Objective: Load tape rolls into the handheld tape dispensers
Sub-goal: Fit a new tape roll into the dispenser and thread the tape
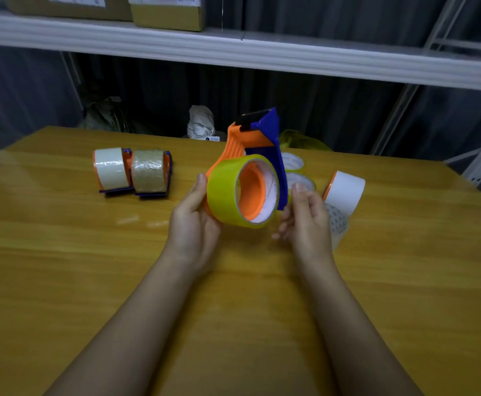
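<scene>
Above the table [62, 281], mid-scene, the orange-and-blue dispenser [258, 144] carries the yellow tape roll [225, 192] on its hub. The left hand [193, 221] grips it from the left; the right hand [308, 221] touches its blue right side, fingers loosely curled. 2 loaded dispensers [132, 172] lie far left. Just right, a white roll [346, 191] and clear rolls [338, 224] sit partly hidden behind the right hand.

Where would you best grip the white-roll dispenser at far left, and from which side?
Grip across the white roll's flat ends from above. The curved face points up, the purple base sits on the table, and the clear-roll dispenser crowds its right side.
</scene>
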`<state>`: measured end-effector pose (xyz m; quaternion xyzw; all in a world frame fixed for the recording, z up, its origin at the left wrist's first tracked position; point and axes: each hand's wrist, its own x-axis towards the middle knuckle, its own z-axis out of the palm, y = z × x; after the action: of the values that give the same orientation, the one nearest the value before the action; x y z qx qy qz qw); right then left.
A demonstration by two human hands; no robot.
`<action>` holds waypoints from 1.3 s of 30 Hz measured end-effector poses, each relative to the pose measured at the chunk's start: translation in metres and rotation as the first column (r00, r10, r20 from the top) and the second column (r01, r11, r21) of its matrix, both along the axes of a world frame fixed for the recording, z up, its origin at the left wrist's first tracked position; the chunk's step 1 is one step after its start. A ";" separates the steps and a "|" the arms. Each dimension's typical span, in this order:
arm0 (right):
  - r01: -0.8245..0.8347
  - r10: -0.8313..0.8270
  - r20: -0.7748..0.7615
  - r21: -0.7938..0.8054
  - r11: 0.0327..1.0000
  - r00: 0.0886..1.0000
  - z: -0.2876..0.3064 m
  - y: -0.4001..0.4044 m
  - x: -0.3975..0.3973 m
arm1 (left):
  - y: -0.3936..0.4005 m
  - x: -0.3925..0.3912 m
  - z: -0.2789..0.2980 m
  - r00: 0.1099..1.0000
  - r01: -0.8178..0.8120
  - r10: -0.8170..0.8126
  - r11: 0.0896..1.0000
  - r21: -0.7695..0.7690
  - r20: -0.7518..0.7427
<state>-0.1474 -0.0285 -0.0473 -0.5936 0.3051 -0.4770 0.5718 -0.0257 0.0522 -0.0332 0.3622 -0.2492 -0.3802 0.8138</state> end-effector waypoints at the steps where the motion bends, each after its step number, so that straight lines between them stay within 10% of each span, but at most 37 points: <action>1: -0.025 0.031 -0.094 0.055 0.998 0.995 0.002 0.002 0.001 | 0.000 0.000 0.000 0.998 0.017 -0.018 1.000 -0.019 -0.056; 5: -0.079 0.122 -0.252 0.174 0.982 0.960 0.006 0.008 0.003 | 0.000 0.000 0.000 0.977 0.033 -0.039 0.999 -0.036 -0.210; 10: -0.415 0.304 0.311 0.402 0.816 0.900 -0.002 0.005 0.009 | -0.001 -0.011 0.000 0.930 0.121 -0.153 0.986 -0.116 -0.333; 15: -0.552 0.371 0.456 0.375 0.744 0.809 0.003 0.006 0.009 | -0.004 -0.008 0.000 0.959 0.163 -0.164 0.986 -0.026 -0.232; 18: -0.434 0.277 0.406 0.372 0.820 0.871 0.005 0.001 0.005 | -0.009 0.004 -0.005 0.999 -0.041 0.037 0.984 0.175 0.030; 23: -0.381 0.300 0.286 0.291 0.878 0.910 0.008 0.000 -0.003 | 0.005 -0.001 0.002 0.896 -0.050 -0.097 0.948 0.315 0.434; 29: -0.269 0.267 0.030 0.139 0.953 0.963 0.010 -0.003 -0.009 | 0.008 0.000 0.007 0.907 -0.077 -0.056 0.952 0.295 0.418; 39: -0.306 0.288 0.116 0.207 0.929 0.951 0.006 -0.002 -0.005 | 0.006 0.002 0.006 0.898 -0.176 0.045 0.948 0.264 0.437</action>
<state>-0.1528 -0.0303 -0.0409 -0.5449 0.2391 -0.3722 0.7123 -0.0232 0.0583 -0.0277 0.5682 -0.3393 -0.2776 0.6964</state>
